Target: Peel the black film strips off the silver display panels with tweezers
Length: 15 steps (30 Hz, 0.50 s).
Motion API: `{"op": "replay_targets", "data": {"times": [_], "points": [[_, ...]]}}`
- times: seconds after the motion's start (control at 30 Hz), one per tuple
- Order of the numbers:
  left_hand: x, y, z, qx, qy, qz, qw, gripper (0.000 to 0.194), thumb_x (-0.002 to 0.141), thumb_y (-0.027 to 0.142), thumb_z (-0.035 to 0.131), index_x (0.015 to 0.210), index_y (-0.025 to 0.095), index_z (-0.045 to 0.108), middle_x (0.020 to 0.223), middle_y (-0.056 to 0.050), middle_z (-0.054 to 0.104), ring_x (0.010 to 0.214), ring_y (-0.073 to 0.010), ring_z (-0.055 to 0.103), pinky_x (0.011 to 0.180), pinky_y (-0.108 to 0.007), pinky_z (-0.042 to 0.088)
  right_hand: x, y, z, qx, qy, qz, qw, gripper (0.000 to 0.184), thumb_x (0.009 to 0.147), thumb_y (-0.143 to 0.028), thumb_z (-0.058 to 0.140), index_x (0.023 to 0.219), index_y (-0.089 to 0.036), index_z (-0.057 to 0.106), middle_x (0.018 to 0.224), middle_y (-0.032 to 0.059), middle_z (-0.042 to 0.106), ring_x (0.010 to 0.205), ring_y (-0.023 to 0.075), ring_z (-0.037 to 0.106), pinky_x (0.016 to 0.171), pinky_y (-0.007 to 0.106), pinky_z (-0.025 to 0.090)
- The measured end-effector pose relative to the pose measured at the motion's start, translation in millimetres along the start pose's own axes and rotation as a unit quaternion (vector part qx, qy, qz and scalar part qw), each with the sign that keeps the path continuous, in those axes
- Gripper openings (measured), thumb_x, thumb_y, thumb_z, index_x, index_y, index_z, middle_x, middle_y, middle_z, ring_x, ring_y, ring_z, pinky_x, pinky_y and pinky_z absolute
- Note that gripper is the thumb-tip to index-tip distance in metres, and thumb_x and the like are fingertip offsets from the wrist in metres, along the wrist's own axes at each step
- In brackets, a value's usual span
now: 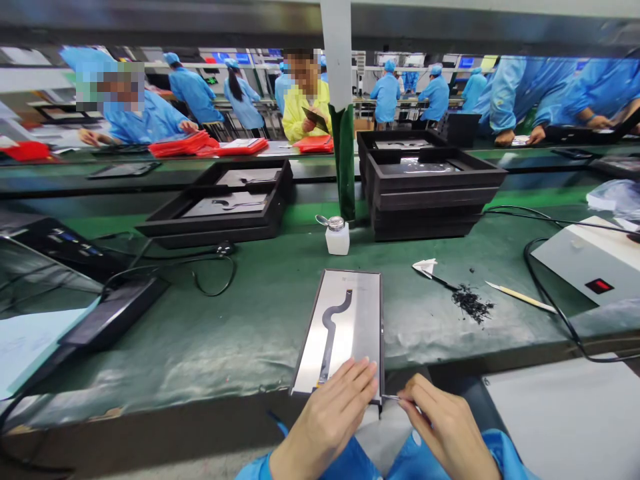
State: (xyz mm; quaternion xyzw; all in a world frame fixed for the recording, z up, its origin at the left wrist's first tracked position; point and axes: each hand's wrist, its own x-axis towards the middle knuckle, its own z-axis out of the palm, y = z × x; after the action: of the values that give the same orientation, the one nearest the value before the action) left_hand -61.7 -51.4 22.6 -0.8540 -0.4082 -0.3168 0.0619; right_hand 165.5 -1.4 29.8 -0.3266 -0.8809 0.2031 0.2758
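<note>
A flat display panel [363, 313] with a silvery back and a dark curved flex cable [330, 327] lies on the green bench mat, its near end at the edge. My left hand [333, 413] rests on the panel's near end, fingers stretched out flat. At the near right corner, my right hand [440, 417] pinches a thin metal tool [391, 397] whose tip meets the panel's edge; most of the tool is hidden by my fingers, so its kind cannot be told. Beyond the panel stands a white pump bottle [337, 239] with its lid up.
Stacked black trays [430, 193] stand back right, more black trays [225, 213] back left. On the right are black scraps [473, 303], a yellow-handled knife [523, 297], a pale box [595, 260] and a cable [550, 293]. Co-workers in blue sit across the bench.
</note>
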Motion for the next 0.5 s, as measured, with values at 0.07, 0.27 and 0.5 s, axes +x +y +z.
{"op": "replay_targets", "data": {"times": [0.07, 0.27, 0.5], "points": [[0, 0, 0.0, -0.009, -0.004, -0.005, 1.0, 0.034, 0.1, 0.004, 0.043, 0.129, 0.005, 0.058, 0.131, -0.016, 0.066, 0.139, -0.0224, 0.047, 0.115, -0.04, 0.042, 2, 0, -3, 0.018, -0.033, 0.029, 0.999, 0.032, 0.106, -0.029, 0.036, 0.085, -0.022, 0.059, 0.075, -0.0002, 0.065, 0.055, 0.0119, 0.062, 0.052, 0.021, 0.042], [2, 1, 0.1, -0.035, -0.008, -0.026, 0.999, 0.034, 0.099, 0.002, 0.04, 0.127, 0.006, 0.058, 0.134, -0.016, 0.064, 0.143, -0.024, 0.04, 0.114, -0.042, 0.043, 18, 5, -11, 0.158, -0.178, 0.212, 0.948, 0.023, 0.093, -0.029, 0.052, 0.073, -0.021, 0.06, 0.069, -0.0002, 0.064, 0.063, 0.0153, 0.058, 0.06, 0.025, 0.038], [0, 0, 1.3, -0.05, -0.027, -0.035, 0.998, 0.03, 0.1, 0.004, 0.04, 0.122, 0.008, 0.059, 0.136, -0.016, 0.062, 0.143, -0.0235, 0.041, 0.115, -0.042, 0.042, 34, 16, -8, 0.418, -0.279, 0.407, 0.762, 0.038, 0.066, -0.055, 0.069, 0.067, -0.019, 0.055, 0.05, -0.0085, 0.046, 0.037, 0.004, 0.027, 0.04, 0.023, 0.018]]}}
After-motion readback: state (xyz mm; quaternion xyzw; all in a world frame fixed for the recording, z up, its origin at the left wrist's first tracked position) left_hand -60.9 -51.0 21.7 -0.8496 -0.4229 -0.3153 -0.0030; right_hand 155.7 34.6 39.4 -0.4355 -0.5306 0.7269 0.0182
